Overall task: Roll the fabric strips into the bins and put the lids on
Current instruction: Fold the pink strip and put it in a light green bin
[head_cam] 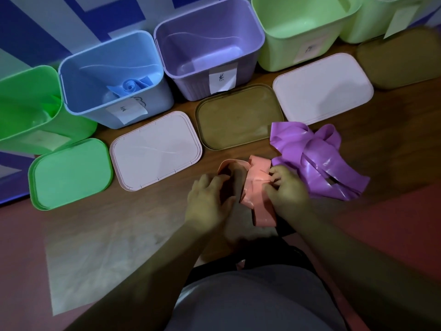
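A tangled pink strip (pixel 257 185) lies on the floor in front of me. My left hand (pixel 210 199) holds its left loop, and my right hand (pixel 286 187) pinches its right side. A heap of purple strips (pixel 317 158) lies just right of my right hand. Open bins stand in a row behind: green (pixel 28 111), blue (pixel 112 77) with a rolled blue strip (pixel 130 87) inside, purple (pixel 210 46), and light green (pixel 303 29). Lids lie flat in front of them: green (pixel 71 173), pink (pixel 155 149), olive (pixel 238 115), pink (pixel 322 87).
Another light green bin (pixel 381 17) and an olive lid (pixel 401 58) sit at the far right. A blue-and-white wall stands behind the bins. My knees and lap fill the bottom middle. Wood floor stretches to the left of my arms.
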Action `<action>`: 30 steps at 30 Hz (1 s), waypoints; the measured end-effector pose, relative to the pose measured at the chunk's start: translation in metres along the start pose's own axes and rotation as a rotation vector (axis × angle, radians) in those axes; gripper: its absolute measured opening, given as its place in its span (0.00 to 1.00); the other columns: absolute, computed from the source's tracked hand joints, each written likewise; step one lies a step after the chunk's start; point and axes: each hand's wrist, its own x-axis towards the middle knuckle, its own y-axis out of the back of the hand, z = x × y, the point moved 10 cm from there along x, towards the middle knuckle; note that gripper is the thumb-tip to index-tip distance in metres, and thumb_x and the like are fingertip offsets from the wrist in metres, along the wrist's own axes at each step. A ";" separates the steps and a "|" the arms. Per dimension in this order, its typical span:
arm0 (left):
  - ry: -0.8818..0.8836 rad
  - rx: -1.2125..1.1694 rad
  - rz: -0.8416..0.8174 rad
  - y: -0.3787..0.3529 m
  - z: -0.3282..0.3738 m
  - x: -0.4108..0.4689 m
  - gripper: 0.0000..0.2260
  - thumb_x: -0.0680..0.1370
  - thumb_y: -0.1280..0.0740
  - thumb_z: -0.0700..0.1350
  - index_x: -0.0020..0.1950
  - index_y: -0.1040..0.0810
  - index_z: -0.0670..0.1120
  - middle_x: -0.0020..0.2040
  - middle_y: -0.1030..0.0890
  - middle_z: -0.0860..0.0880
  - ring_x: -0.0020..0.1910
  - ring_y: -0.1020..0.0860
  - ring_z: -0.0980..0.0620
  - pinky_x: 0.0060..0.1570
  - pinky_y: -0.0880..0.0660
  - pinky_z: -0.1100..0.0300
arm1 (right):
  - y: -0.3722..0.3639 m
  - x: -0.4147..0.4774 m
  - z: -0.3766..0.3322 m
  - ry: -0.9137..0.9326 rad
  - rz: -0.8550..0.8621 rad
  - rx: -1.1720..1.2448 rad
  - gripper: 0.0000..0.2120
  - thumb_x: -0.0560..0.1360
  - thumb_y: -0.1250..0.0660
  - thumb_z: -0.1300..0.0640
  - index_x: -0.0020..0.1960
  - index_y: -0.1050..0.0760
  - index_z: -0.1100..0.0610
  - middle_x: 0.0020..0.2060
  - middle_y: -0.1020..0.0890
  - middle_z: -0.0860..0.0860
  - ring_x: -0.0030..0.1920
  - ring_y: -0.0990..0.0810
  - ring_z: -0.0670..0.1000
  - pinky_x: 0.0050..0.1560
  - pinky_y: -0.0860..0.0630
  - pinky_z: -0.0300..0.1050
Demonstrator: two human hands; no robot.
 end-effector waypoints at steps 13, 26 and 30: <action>0.059 -0.069 0.003 0.002 -0.016 0.021 0.12 0.76 0.32 0.39 0.59 0.19 0.45 0.61 0.24 0.45 0.53 0.21 0.43 0.51 0.24 0.58 | 0.019 0.002 -0.012 0.021 -0.093 0.128 0.11 0.71 0.31 0.60 0.48 0.24 0.46 0.38 0.19 0.45 0.40 0.22 0.45 0.44 0.29 0.33; -0.134 -0.358 0.011 0.052 0.032 0.000 0.13 0.77 0.30 0.51 0.61 0.20 0.54 0.57 0.21 0.58 0.57 0.25 0.62 0.55 0.34 0.76 | 0.059 -0.035 -0.113 0.291 -0.157 0.275 0.16 0.72 0.30 0.67 0.49 0.22 0.46 0.40 0.17 0.45 0.43 0.17 0.43 0.47 0.22 0.36; -0.248 -0.565 0.008 0.080 0.062 -0.007 0.10 0.78 0.29 0.46 0.58 0.17 0.49 0.54 0.18 0.53 0.56 0.21 0.52 0.57 0.26 0.60 | 0.076 -0.046 -0.138 0.294 -0.148 0.301 0.13 0.73 0.29 0.64 0.50 0.21 0.48 0.41 0.17 0.46 0.44 0.17 0.44 0.46 0.21 0.37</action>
